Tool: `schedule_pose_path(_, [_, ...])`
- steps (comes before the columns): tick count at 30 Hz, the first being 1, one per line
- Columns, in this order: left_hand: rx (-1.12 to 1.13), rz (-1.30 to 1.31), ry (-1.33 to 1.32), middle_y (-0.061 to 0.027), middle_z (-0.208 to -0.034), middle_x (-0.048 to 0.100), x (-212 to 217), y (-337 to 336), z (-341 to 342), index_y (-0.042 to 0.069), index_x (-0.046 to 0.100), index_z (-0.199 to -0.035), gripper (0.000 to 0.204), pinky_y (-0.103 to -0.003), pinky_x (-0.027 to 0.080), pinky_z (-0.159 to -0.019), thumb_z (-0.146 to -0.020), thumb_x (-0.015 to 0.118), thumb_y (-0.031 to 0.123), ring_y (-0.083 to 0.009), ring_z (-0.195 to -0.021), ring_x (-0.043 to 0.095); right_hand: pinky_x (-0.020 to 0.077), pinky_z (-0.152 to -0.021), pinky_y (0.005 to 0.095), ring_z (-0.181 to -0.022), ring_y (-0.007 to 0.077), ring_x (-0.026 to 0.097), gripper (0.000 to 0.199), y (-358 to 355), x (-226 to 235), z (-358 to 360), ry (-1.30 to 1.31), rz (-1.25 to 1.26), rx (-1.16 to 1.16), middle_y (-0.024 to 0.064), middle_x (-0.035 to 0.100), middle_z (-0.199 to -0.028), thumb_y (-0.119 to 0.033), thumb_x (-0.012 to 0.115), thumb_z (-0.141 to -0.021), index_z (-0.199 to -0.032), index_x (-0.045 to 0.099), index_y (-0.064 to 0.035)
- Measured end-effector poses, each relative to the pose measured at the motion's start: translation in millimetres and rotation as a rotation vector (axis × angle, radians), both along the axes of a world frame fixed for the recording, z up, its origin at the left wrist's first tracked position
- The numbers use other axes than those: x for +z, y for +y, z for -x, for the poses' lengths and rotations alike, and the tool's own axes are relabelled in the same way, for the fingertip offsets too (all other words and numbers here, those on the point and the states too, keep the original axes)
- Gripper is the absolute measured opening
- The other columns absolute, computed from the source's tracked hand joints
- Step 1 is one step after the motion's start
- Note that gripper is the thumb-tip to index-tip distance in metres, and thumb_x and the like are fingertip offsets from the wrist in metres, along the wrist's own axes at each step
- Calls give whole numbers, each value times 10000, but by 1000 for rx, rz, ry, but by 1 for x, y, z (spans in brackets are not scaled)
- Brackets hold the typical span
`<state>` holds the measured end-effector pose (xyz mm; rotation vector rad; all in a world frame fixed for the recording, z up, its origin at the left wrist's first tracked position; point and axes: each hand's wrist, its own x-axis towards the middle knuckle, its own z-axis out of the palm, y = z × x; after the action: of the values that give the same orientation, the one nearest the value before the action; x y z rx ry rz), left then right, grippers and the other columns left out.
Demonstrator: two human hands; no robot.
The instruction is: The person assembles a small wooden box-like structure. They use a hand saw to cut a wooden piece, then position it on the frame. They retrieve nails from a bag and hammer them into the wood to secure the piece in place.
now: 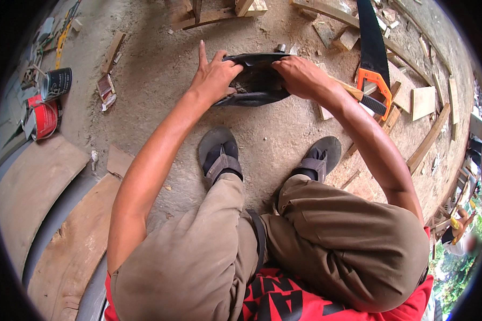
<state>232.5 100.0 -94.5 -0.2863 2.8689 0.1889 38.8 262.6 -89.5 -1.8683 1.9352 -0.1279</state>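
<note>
A black, soft-sided bag is held with its mouth spread wide above the ground in front of my feet. My left hand grips its left rim, with one finger pointing up and away from it. The right rim is pinched in my right hand. Dark shadow fills the bag's inside, so its contents cannot be made out. Just right of my right hand lies a handsaw with an orange handle and a dark blade. A wooden handle with a black grip crosses beside it. Behind the bag a small metal piece shows.
Wood offcuts and long strips litter the ground at right. A wooden frame stands at the far side. Left are a red can, a dark can and curved boards. Another person is at far right.
</note>
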Motion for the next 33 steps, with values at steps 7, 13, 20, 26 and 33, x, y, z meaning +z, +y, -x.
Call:
schedule_pose_path(7, [-19, 22, -10, -29, -1182, 689, 12, 11, 2, 246, 651, -1321, 586, -758, 75, -1173, -798, 781, 476, -311, -1366, 450, 517, -879, 405, -1008, 312, 666, 315, 9, 5, -11, 110, 93, 52, 153, 656, -1059, -44, 596, -865, -1168, 673, -86])
schedule_pose_path(13, [6, 2, -54, -49, -1186, 683, -1, 12, -5, 276, 656, -1339, 568, -772, 68, -1163, -862, 679, 585, -304, -1369, 432, 477, -922, 384, -1056, 270, 614, 323, 16, -19, -12, 160, 132, 124, 111, 601, -1120, -117, 594, -879, -1181, 702, -156])
schedule_pose_path(20, [72, 71, -135, -35, -1160, 689, 4, 13, -5, 264, 702, -1265, 542, -788, 61, -1151, -814, 738, 564, -300, -1376, 428, 435, -952, 346, -1088, 226, 550, 175, 32, -13, -15, 118, 210, 241, 91, 571, -1149, -146, 611, -848, -961, 745, -154])
schedule_pose_path(26, [14, 18, 27, -54, -1157, 681, 4, -1, -12, 196, 706, -1217, 491, -741, 85, -1184, -792, 793, 425, -300, -1396, 405, 442, -933, 352, -1064, 221, 563, 137, 33, -11, -20, 81, 152, 238, 58, 602, -1088, -128, 615, -838, -922, 723, -117])
schedule_pose_path(33, [-61, -48, 128, -11, -1214, 657, -9, -2, -25, 163, 700, -1199, 455, -702, 104, -1209, -775, 813, 286, -263, -1426, 375, 481, -943, 381, -1107, 245, 576, 297, 13, -19, -33, -109, 384, 143, 75, 622, -1152, -110, 654, -814, -1100, 698, -45])
